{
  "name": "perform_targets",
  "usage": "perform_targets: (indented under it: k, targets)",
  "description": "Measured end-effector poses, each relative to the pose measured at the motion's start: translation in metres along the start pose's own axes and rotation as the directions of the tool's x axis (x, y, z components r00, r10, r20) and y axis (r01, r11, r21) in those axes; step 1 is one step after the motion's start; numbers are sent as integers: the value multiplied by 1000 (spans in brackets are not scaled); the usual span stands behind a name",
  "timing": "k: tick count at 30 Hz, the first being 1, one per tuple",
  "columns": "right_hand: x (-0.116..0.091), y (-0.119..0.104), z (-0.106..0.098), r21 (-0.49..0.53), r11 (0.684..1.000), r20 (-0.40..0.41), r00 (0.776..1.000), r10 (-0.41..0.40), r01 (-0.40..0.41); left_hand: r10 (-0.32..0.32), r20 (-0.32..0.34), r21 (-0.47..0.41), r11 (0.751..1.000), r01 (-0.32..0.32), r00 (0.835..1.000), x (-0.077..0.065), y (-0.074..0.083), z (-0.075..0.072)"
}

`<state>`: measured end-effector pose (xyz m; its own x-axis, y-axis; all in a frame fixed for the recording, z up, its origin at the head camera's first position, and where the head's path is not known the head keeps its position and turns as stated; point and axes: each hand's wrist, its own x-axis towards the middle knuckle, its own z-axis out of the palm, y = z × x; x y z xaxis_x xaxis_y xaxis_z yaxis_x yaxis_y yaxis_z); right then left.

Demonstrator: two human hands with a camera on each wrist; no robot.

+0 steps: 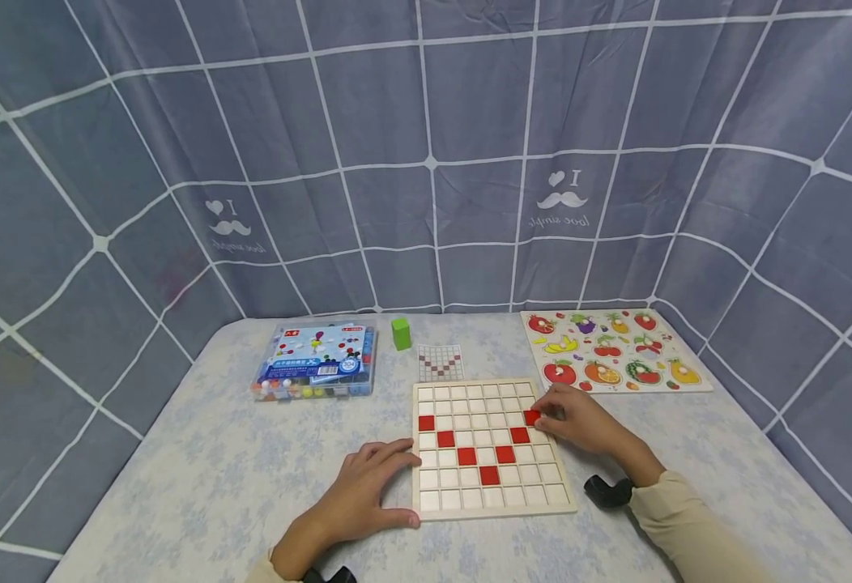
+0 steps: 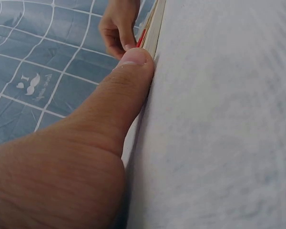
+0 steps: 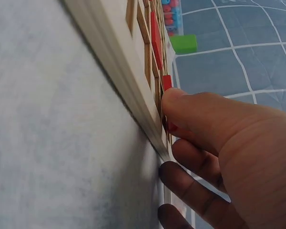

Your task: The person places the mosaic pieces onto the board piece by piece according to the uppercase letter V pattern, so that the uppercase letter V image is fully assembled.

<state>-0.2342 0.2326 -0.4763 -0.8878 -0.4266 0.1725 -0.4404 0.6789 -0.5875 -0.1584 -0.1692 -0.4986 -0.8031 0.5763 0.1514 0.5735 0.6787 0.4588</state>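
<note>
A square wooden grid board (image 1: 495, 513) lies on the table, its cells filled with white tiles and several red ones in a V. My right hand (image 1: 579, 417) is at the board's right edge. Its thumb and forefinger pinch a red tile (image 1: 531, 418) at the top of the V's right arm; in the right wrist view a bit of red shows under the thumb (image 3: 195, 107). Along the board's left edge rests my left hand (image 1: 368, 490), fingers and thumb spread and touching the frame. The left wrist view shows its thumb (image 2: 133, 59) against the board's side.
Behind the board lies a small pattern card (image 1: 440, 363) with a printed V. A green block (image 1: 401, 334) stands beside it. At the back left is a clear plastic box (image 1: 317, 360) of coloured parts; a fruit puzzle board (image 1: 594, 372) lies at the back right.
</note>
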Motion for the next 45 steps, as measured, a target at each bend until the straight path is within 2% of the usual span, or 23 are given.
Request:
perform_targets:
  k: [5, 11, 22, 29, 36, 45]
  targets:
    - [0, 3, 2, -23, 999, -3, 1000, -24, 24, -1, 9, -7, 1000, 1, 1000, 0, 1, 0]
    - [1, 6, 4, -1, 998, -20, 997, -68, 68, -2, 3, 7, 1000, 2, 1000, 1, 1, -1]
    - [-2, 7, 6, -10, 1000, -42, 999, -30, 29, 2, 8, 1, 1000, -2, 1000, 2, 1, 2]
    - [-1, 6, 6, -2, 999, -66, 997, -49, 49, -7, 6, 2, 1000, 7, 1000, 4, 1, 1]
    - [0, 5, 6, 14, 1000, -50, 999, -15, 16, -12, 10, 0, 1000, 12, 1000, 4, 2, 0]
    - [2, 7, 10, 28, 999, -28, 999, -36, 37, -8, 1, -7, 1000, 8, 1000, 2, 2, 3]
